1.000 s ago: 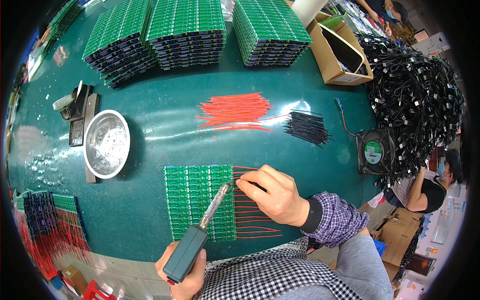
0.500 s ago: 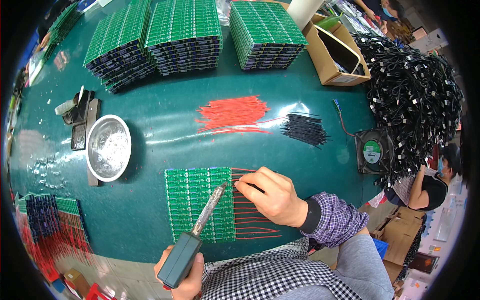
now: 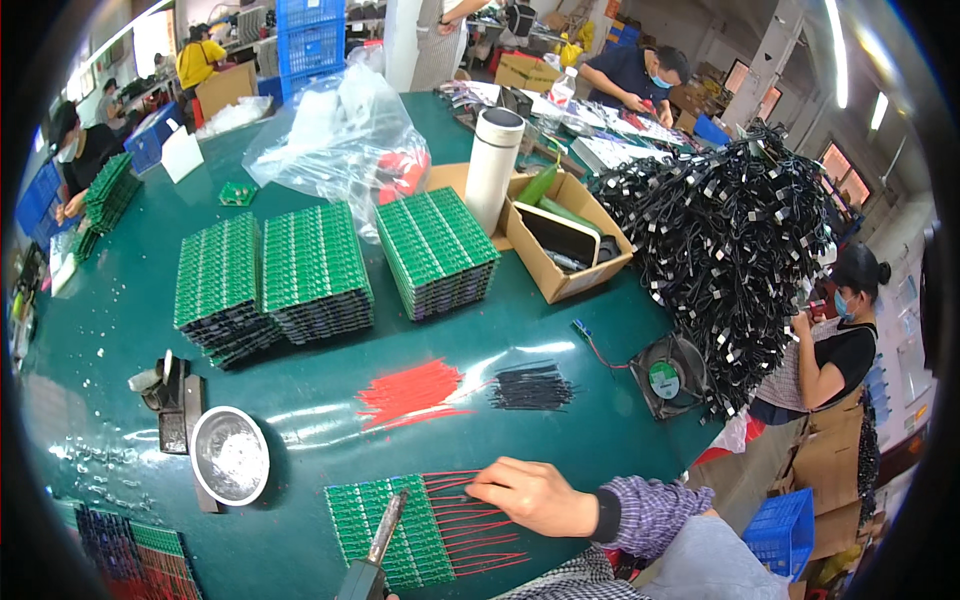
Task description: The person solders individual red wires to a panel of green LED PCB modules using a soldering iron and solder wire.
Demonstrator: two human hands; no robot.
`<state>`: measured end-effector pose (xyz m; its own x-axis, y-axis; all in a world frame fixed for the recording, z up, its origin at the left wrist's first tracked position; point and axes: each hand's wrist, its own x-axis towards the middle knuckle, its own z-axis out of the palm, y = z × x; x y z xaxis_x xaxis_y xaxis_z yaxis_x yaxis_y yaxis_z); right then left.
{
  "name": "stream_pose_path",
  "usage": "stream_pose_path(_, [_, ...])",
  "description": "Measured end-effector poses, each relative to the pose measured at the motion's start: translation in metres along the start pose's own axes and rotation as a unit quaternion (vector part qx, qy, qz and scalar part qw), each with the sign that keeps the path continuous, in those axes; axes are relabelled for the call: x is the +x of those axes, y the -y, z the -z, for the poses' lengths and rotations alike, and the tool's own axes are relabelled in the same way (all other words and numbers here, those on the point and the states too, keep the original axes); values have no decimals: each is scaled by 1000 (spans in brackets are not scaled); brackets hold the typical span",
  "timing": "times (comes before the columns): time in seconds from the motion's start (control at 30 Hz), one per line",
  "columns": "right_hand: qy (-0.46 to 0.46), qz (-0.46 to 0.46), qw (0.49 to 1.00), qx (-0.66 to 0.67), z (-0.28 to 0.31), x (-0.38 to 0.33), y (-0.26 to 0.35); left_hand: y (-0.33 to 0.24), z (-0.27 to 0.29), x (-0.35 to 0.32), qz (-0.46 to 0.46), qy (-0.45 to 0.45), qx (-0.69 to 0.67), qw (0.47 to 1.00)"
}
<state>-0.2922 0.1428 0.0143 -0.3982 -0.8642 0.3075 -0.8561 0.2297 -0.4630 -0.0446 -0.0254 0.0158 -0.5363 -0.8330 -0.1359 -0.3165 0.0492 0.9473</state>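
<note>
A green circuit board panel [image 3: 350, 520] lies at the table's near side, with thin red wires [image 3: 470, 530] sticking out from its right edge. My right hand [image 3: 535, 497] is closed in a pinch over the upper wires, just right of the board; the fingers mostly hide the thin wire between them. A soldering iron [image 3: 362, 575] points up and forward across the board, its tip over the upper part. My left hand grips its handle, but only a sliver of finger shows at the lower edge. Loose red wires [image 3: 412, 392] and black wires [image 3: 532, 387] lie in heaps beyond.
Stacked green panels [image 3: 437, 245] stand behind the wires. A white bowl [image 3: 262, 440] and a dark stand [image 3: 172, 430] are at left. At right are a small fan [image 3: 668, 378], a cardboard box [image 3: 575, 285] and heaped black cables [image 3: 720, 240]. Other people sit around.
The view has tilted up, so the table sits lower and the room beyond shows. My left hand has mostly left the picture. My right hand keeps its pinch beside the board.
</note>
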Motion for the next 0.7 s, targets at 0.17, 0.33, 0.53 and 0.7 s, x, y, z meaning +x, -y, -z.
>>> stream_pose_path(0.17, [37,-67,995,-60,42,-11,-8,10,2,-2,4,-20,25,999])
stream_pose_path(0.33, [104,-45,969,-218,63,6,-21,2,-1,-3,32,10,-42,999])
stream_pose_path(0.53, [175,26,928,-328,50,25,-21,-1,3,-11,42,0,-72,997])
stream_pose_path(0.7, [198,43,900,-387,37,27,-24,-4,2,-7,24,5,-71,997])
